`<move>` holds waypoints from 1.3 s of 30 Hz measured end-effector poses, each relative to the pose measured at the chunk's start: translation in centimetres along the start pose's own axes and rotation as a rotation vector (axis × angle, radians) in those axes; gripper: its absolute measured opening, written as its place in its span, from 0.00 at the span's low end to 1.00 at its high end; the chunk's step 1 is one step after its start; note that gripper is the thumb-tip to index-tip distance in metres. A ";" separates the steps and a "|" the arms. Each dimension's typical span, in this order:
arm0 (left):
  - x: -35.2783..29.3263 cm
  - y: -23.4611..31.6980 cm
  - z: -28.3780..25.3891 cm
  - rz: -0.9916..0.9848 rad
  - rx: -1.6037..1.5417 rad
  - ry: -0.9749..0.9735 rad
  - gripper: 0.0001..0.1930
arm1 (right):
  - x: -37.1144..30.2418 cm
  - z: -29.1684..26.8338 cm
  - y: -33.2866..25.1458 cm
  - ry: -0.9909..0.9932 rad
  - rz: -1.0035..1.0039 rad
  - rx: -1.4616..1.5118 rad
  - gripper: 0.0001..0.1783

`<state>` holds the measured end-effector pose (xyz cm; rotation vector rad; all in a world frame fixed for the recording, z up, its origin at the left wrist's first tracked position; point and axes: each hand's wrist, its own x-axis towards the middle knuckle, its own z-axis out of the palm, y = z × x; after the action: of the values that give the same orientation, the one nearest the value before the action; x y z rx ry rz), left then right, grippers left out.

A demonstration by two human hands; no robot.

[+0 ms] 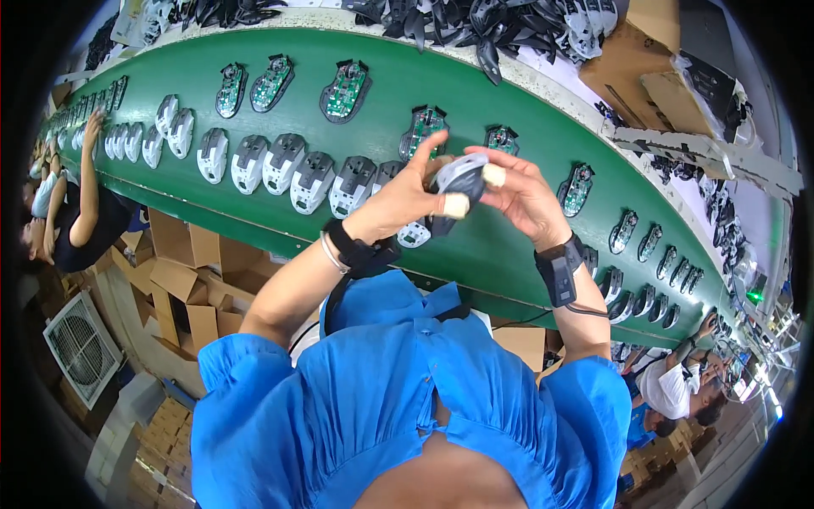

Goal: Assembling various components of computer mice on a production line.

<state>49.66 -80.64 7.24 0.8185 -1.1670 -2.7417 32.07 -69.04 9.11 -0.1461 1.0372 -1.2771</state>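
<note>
Above the green bench, a grey and black computer mouse (460, 176) is held between my two hands. My left hand (405, 197) grips its left side with the thumb below and a finger stretched upward. On the other side, my right hand (524, 201) closes thumb and fingers on its edge. Pale covers wrap both thumb tips. Just beyond my hands lie two mouse bases with green circuit boards, one (421, 127) larger in view, the other (502, 138) partly covered by my right fingers. Below the held mouse, a white mouse shell (413, 234) shows in part.
The green bench (280, 127) carries a row of white and grey mice (312, 181) and a far row of open circuit-board bases (345, 90). Black plastic parts (487, 25) pile along the back ledge. Cardboard boxes (199, 297) stand below left. Co-workers (80, 199) sit at both ends.
</note>
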 end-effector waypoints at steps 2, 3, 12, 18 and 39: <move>-0.3 -0.3 -0.3 0.176 0.464 -0.024 0.50 | -0.4 -0.3 -0.3 0.013 -0.018 0.067 0.25; -0.3 -0.1 -0.3 0.055 0.542 -0.065 0.51 | -0.7 0.1 -0.6 0.014 -0.015 0.004 0.27; 0.3 -4.9 1.0 -0.045 0.874 -0.112 0.34 | -3.8 -2.6 3.6 0.118 -0.118 -0.816 0.29; -1.8 -7.1 1.1 0.436 1.358 0.102 0.53 | -10.6 -9.5 12.8 1.122 -0.598 -0.471 0.30; -2.9 -9.5 -2.9 0.327 1.677 0.158 0.48 | 18.5 -11.4 -9.6 1.126 -0.979 -1.760 0.14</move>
<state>55.06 -75.04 0.40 0.6370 -2.9977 -0.8894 15.95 -82.75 -1.67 -1.5323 3.1061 -0.7226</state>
